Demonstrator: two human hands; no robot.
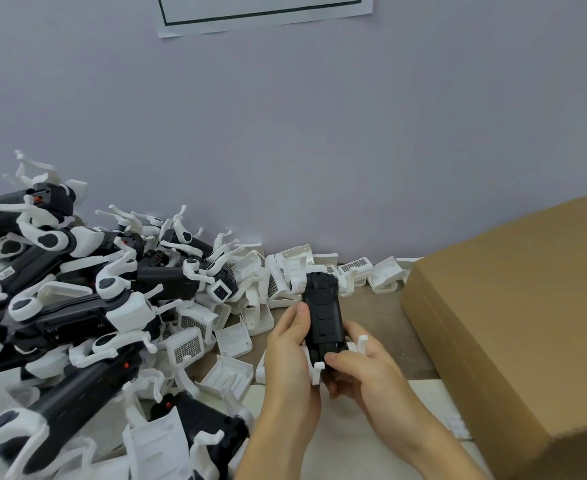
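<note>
Just below the middle of the frame, both hands hold a long black body [322, 313] above the bench [382, 317], its far end pointing toward the wall [320, 133]. The left hand [290, 355] grips it from the left side, with the thumb lying along the upper edge and the other fingers curled underneath, out of sight. The right hand [365, 372] grips the near end, its thumb pressed across the top and its fingers [354, 332] wrapped around the right flank. A white bracket [318, 370] sticks out at that near end, just beside the right thumb; how it is joined to the body cannot be told.

Filling the left half of the frame is a pile of black-and-white units [77, 306] with curved white arms, heaped against the wall. Loose white covers [231, 374], some with grid patterns, spill from the pile toward the hands and run along the foot of the wall behind the black body. At the right stands a brown cardboard box [514, 306], well apart from the pile. A white sheet [340, 431] lies on the bench under the wrists. At the top of the frame, a paper notice [264, 12] with a dark border hangs on the wall.
</note>
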